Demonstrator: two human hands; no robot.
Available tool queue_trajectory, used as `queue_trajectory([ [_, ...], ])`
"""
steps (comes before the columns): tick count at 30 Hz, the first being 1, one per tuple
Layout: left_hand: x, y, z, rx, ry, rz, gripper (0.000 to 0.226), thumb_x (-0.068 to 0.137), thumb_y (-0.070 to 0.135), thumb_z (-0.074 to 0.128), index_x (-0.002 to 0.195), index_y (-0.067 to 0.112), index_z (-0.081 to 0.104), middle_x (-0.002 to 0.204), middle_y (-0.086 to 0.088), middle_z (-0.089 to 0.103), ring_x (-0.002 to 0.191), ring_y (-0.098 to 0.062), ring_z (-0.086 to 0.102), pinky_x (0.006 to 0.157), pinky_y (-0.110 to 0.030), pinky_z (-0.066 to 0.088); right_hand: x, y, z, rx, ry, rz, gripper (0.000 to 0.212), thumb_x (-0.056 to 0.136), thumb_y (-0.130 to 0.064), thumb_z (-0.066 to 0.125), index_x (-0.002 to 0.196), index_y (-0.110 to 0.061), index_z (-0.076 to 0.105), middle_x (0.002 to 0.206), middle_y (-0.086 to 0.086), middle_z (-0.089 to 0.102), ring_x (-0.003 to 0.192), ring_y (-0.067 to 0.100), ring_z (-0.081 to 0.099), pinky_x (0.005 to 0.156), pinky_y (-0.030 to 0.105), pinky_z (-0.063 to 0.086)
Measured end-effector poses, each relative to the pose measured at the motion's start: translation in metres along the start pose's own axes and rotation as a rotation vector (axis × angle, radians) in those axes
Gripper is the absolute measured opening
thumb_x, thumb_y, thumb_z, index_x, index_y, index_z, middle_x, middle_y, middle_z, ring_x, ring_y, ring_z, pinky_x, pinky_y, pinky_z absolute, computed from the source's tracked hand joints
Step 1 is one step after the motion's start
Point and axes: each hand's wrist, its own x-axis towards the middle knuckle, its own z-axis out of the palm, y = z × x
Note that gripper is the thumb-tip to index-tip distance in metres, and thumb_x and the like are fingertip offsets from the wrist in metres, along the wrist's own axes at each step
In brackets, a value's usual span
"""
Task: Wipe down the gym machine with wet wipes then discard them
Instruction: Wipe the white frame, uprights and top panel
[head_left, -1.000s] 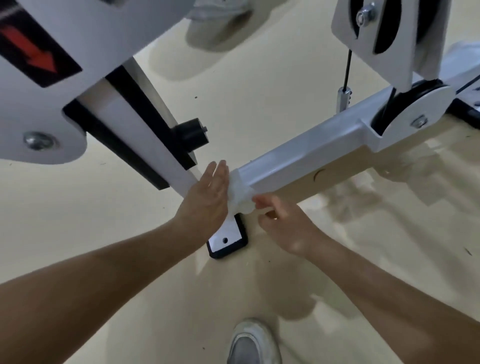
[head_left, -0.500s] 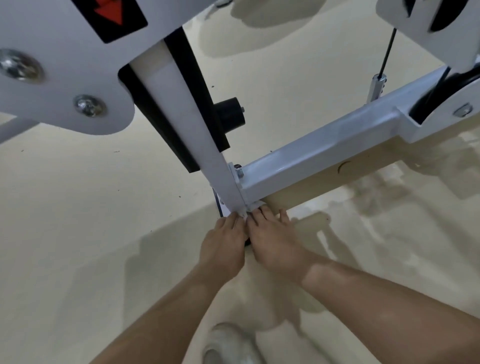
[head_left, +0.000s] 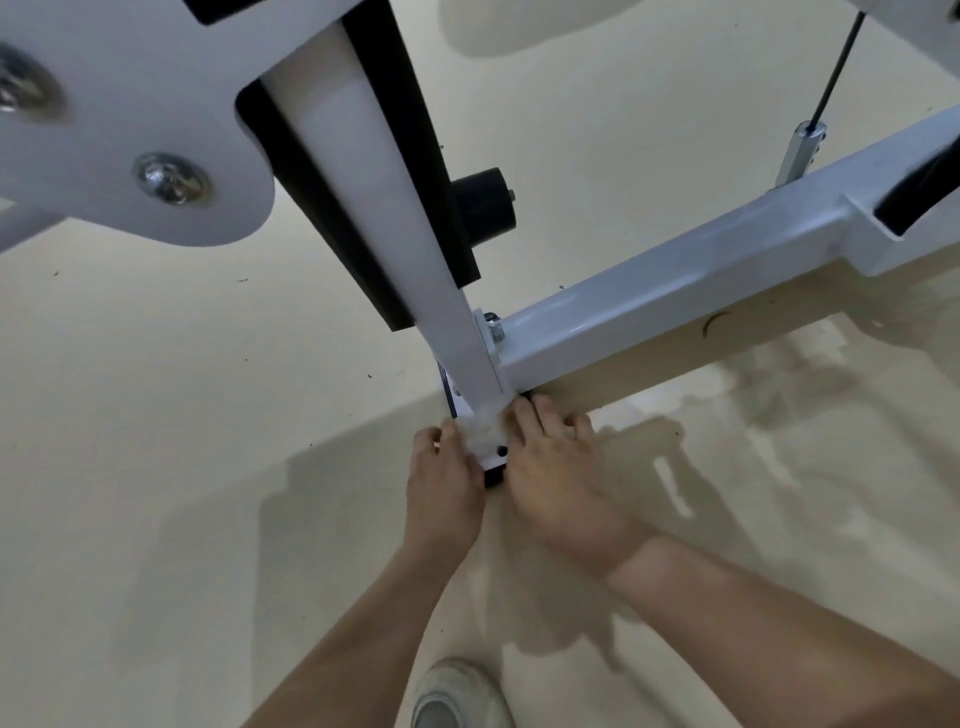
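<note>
We see the gym machine's white upright post (head_left: 363, 182) running with its long axis from the upper left of the frame down to the centre. There it meets a white square beam (head_left: 675, 291), whose long axis rises from that joint toward the right edge. A black round knob (head_left: 483, 210) sticks out of the post's right side, pointing right.

The wet wipe (head_left: 480, 428) sits just below centre, bunched against the foot of the post above a small white foot plate (head_left: 491, 460). It is crumpled and blurred, so we cannot tell which way it points.

The left hand (head_left: 444, 488) comes up from the bottom of the frame, its fingers curled onto the wipe's left edge. The right hand (head_left: 556, 478) reaches in from the lower right. Its fingers are stretched fairly straight toward the joint, the nearest one touching the wipe's right edge. The two hands lie just beside each other with the wipe between them.

A thin cable (head_left: 836, 67) hangs at the upper right, and a white shoe (head_left: 457, 696) stands on the cream floor (head_left: 156, 467) at the bottom centre.
</note>
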Motion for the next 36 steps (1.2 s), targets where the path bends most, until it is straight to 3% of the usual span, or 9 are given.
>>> queue_trajectory([
  [5, -0.023, 0.005, 0.028, 0.245, -0.123, 0.226, 0.055, 0.084, 0.015, 0.048, 0.135, -0.004, 0.051, 0.136, -0.024, 0.052, 0.134, -0.039, 0.043, 0.108, -0.044, 0.040, -0.030, 0.005, 0.004, -0.074, 0.019, -0.175, 0.034, 0.083, -0.023, 0.052, 0.107, -0.011, 0.073, 0.130, 0.017, 0.059, 0.121, 0.028, 0.050, 0.082, 0.042, 0.042],
  [8, -0.048, 0.003, 0.029, 0.306, -0.213, 0.171, 0.063, 0.082, 0.019, 0.043, 0.142, -0.001, 0.044, 0.146, -0.024, 0.043, 0.135, -0.035, 0.043, 0.105, -0.046, 0.041, -0.038, 0.001, 0.012, -0.031, 0.010, -0.136, 0.048, 0.089, -0.023, 0.037, 0.127, -0.006, 0.061, 0.140, 0.021, 0.052, 0.122, 0.030, 0.053, 0.087, 0.043, 0.047],
  [14, -0.002, -0.001, 0.017, 0.402, -0.274, 0.050, 0.069, 0.092, 0.032, 0.019, 0.155, 0.007, 0.001, 0.162, -0.015, -0.005, 0.150, -0.029, -0.004, 0.121, -0.044, 0.010, 0.008, -0.012, 0.009, 0.062, -0.088, 0.036, 0.056, 0.084, -0.025, 0.029, 0.133, -0.013, 0.054, 0.138, 0.010, 0.049, 0.123, 0.026, 0.044, 0.090, 0.044, 0.039],
  [17, -0.003, 0.000, 0.021, 0.180, -0.176, 0.154, 0.058, 0.091, 0.023, 0.039, 0.146, 0.006, 0.034, 0.153, -0.013, 0.034, 0.145, -0.032, 0.025, 0.117, -0.041, 0.024, 0.004, -0.013, 0.002, 0.191, -0.088, 0.066, 0.043, 0.085, -0.020, 0.042, 0.125, -0.019, 0.056, 0.127, 0.005, 0.049, 0.116, 0.025, 0.045, 0.087, 0.039, 0.040],
  [19, -0.012, 0.006, 0.013, -0.111, -0.034, 0.123, 0.033, 0.082, 0.015, 0.045, 0.108, 0.010, 0.065, 0.108, -0.007, 0.066, 0.105, -0.026, 0.061, 0.088, -0.031, 0.046, 0.003, -0.010, 0.000, 0.474, -0.136, 0.119, 0.037, 0.087, -0.020, 0.047, 0.123, -0.019, 0.057, 0.123, 0.006, 0.047, 0.114, 0.026, 0.042, 0.093, 0.035, 0.038],
  [23, 0.016, 0.042, -0.019, -0.980, -0.126, -0.519, 0.022, 0.091, -0.002, 0.049, 0.076, 0.003, 0.065, 0.057, -0.001, 0.063, 0.052, -0.011, 0.058, 0.048, -0.018, 0.043, 0.041, -0.007, -0.041, 1.482, -0.330, 0.668, 0.012, 0.086, -0.008, 0.053, 0.089, -0.011, 0.064, 0.083, 0.009, 0.063, 0.079, 0.026, 0.060, 0.066, 0.032, 0.049],
  [27, 0.032, 0.051, -0.042, -1.396, -0.083, -0.874, 0.017, 0.089, -0.005, 0.062, 0.073, -0.001, 0.065, 0.069, -0.013, 0.063, 0.053, -0.015, 0.060, 0.050, -0.020, 0.054, 0.049, 0.003, -0.072, 1.954, -0.419, 0.812, 0.018, 0.088, 0.006, 0.046, 0.079, -0.005, 0.057, 0.075, 0.011, 0.051, 0.069, 0.020, 0.050, 0.062, 0.027, 0.043],
  [31, 0.015, 0.061, -0.081, -1.358, 0.204, -0.689, 0.005, 0.087, 0.003, 0.069, 0.083, 0.001, 0.068, 0.076, -0.013, 0.071, 0.072, -0.020, 0.068, 0.074, -0.029, 0.060, 0.035, 0.010, -0.106, 2.167, -0.394, 0.614, 0.019, 0.092, 0.002, 0.054, 0.107, 0.008, 0.065, 0.103, 0.021, 0.070, 0.098, 0.027, 0.069, 0.089, 0.028, 0.055],
  [36, 0.015, 0.066, -0.089, -1.241, 0.346, -0.535, 0.015, 0.078, 0.008, 0.075, 0.085, 0.013, 0.063, 0.078, -0.018, 0.071, 0.070, -0.024, 0.065, 0.076, -0.036, 0.057, 0.032, 0.003, -0.110, 2.052, -0.148, 0.617, 0.016, 0.090, -0.001, 0.063, 0.102, 0.007, 0.069, 0.101, 0.024, 0.072, 0.098, 0.032, 0.071, 0.091, 0.036, 0.057],
])
